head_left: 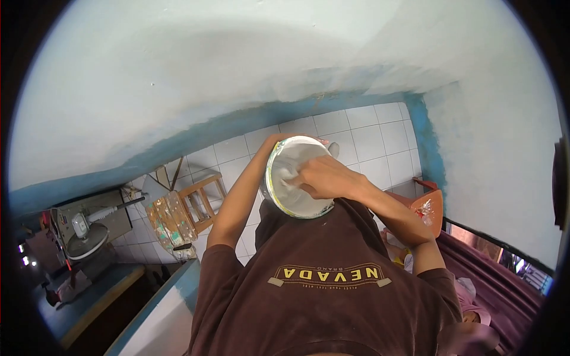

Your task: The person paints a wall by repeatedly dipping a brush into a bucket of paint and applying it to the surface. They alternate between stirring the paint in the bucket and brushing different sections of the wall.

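A paint bucket point(270, 178) with a paint-smeared rim is tilted toward me in front of my chest, its pale inside showing. My left arm reaches around its far left side, and my left hand point(282, 138) holds it from beyond the rim, mostly hidden, with fingertips showing at the top right. Inside the bucket's mouth is my right hand point(323, 177), its fingers curled closed. Something whitish shows by those fingers, too blurred to name. A small grey rounded shape point(334, 149) sticks out beside the bucket's right rim.
A wall point(237, 65) with white over blue paint curves ahead, above white floor tiles point(371, 139). At left stand a paint-stained wooden stepladder-like piece point(169, 219) and a fan point(87, 234). An orange plastic chair point(436, 207) and purple cloth point(493, 279) are at right.
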